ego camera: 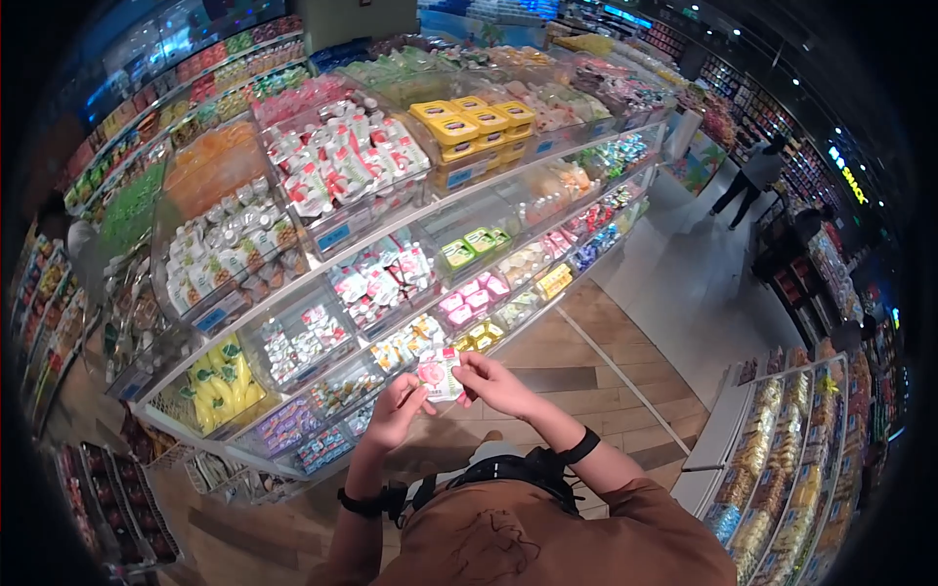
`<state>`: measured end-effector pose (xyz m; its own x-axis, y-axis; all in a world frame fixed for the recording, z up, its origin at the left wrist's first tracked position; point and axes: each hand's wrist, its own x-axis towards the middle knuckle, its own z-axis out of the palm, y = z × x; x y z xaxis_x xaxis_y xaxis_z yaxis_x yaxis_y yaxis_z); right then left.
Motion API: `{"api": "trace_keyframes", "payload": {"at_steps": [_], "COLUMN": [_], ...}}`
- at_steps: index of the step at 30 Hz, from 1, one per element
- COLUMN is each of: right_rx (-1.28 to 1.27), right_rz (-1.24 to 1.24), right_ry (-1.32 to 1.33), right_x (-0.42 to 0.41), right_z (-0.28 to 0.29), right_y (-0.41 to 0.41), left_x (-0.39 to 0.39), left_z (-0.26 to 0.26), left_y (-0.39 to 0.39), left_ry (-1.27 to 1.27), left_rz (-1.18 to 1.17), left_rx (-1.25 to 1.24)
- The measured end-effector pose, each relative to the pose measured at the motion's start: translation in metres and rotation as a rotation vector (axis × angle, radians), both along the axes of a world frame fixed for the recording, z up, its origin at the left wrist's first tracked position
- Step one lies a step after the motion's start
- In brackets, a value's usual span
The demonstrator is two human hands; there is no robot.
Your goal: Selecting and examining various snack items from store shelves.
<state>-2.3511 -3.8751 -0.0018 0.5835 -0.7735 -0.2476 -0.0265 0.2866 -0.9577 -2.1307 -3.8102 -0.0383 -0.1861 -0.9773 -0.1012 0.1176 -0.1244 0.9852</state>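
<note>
A white and pink spouted pouch (pixel 440 375) with printed writing is held up in front of my body, over the wooden floor. At its left edge, my left hand (pixel 401 403) pinches it between thumb and fingers. My right hand (pixel 487 382) grips its right side, thumb on the front. Just beyond the hands stands a tiered display of clear bins. Red and white pouches (pixel 348 157) fill an upper bin, and similar pink and white pouches (pixel 381 278) lie in a bin one tier lower. Pouches with a pineapple print (pixel 227 249) fill the bin at the upper left.
Yellow tubs (pixel 473 124) are stacked on the top tier, with green tubs (pixel 475 247) below. Yellow banana-shaped packs (pixel 218 384) sit in the lower left bin. Another shelf unit (pixel 769 461) of packaged snacks stands at right. A person (pixel 758 176) stands in the far aisle.
</note>
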Motion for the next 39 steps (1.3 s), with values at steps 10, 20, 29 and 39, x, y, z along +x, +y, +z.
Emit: {"api": "trace_keyframes", "payload": {"at_steps": [10,20,29,39], "right_rx": [0.072,0.067,0.136,0.212], "right_rz": [0.143,0.337,0.498,0.515], "right_ry": [-0.109,-0.094,-0.070,-0.114], "right_x": [0.008,-0.004,-0.007,-0.019], "right_z": [0.009,0.019,0.012,0.009], "right_y": [-0.045,-0.112,-0.154,-0.159], "left_x": [-0.012,-0.045,-0.091,-0.102], "left_z": [0.012,0.032,0.050,0.051], "left_y": [-0.012,-0.033,-0.046,-0.050], "left_ry": [0.109,-0.118,-0.115,-0.212], "left_rz": [0.292,0.479,0.715,0.749], "left_rx": [-0.098,0.006,0.016,0.046]}}
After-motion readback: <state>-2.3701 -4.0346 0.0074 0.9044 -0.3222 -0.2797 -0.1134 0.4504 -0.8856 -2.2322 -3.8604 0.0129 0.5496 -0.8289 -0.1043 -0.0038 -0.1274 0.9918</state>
